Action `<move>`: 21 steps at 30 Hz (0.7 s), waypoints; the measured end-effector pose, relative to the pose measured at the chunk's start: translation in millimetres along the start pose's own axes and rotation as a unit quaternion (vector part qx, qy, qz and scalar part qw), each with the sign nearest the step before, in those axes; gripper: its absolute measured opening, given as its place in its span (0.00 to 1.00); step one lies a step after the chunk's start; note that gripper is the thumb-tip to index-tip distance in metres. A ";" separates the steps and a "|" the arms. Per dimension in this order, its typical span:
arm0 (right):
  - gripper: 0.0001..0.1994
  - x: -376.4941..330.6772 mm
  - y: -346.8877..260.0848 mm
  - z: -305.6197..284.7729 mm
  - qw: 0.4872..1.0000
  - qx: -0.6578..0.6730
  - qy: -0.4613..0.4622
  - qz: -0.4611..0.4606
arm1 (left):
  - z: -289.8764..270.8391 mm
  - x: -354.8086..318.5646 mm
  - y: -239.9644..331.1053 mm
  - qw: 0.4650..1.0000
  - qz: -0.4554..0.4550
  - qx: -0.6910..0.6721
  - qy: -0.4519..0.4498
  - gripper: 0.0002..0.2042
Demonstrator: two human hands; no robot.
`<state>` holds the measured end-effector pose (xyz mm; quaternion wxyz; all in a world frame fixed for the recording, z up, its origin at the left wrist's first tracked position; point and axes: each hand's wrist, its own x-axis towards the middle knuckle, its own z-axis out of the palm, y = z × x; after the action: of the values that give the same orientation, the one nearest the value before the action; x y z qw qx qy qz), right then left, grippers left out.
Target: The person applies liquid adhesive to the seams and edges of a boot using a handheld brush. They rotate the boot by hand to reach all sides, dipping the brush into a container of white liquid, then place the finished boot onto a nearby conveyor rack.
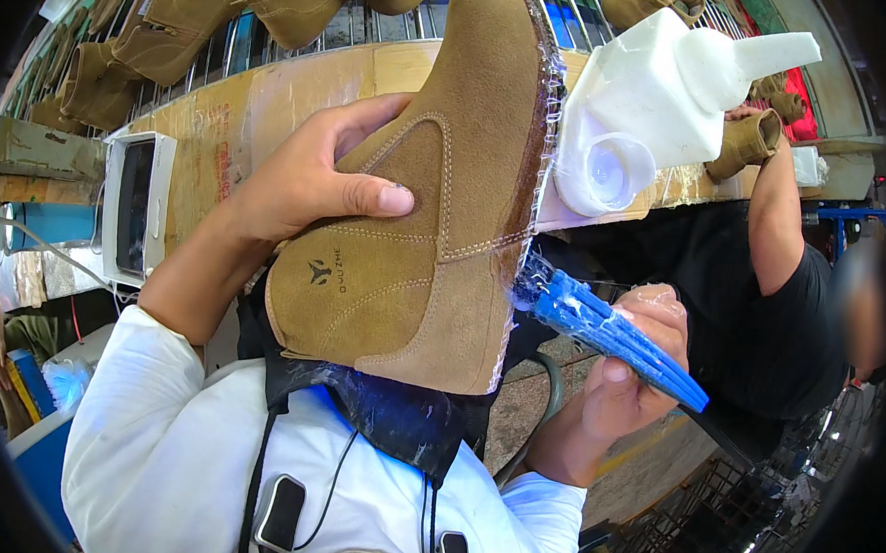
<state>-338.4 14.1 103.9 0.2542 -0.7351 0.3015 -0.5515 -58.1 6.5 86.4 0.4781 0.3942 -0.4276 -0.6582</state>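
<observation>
I see the wooden counter running across the upper part of the view, with a metal rack of tan boots behind it. In the middle, largest of what I handle, is the tan suede boot, lifted in the air with its unsoled bottom edge facing right. My left hand is clamped on its side, thumb pressed across the upper. A white plastic jug lies on the counter just right of the boot's toe. My right hand is closed around a bundle of blue brushes, whose tips touch the boot's bottom rim. Left of my arm stands a small white box with a dark window. Another person's arm reaches toward the counter at right.
</observation>
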 end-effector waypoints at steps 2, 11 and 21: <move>0.16 3.6 3.2 2.2 1.000 0.023 0.004 0.001 | 0.7 -1.3 1.5 1.000 -0.011 0.000 0.001 0.43; 0.15 22.2 -2.2 11.6 0.999 -0.031 -0.011 -0.042 | 1.2 -1.1 0.8 1.000 0.005 0.027 -0.011 0.43; 0.12 22.4 5.2 14.7 0.995 -0.087 0.005 -0.041 | 1.0 2.5 -6.0 0.998 0.019 0.051 0.014 0.43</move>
<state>-320.4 -5.1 111.1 0.1651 -0.7636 0.3194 -0.5364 -61.4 5.4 80.8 0.4754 0.4194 -0.4613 -0.6208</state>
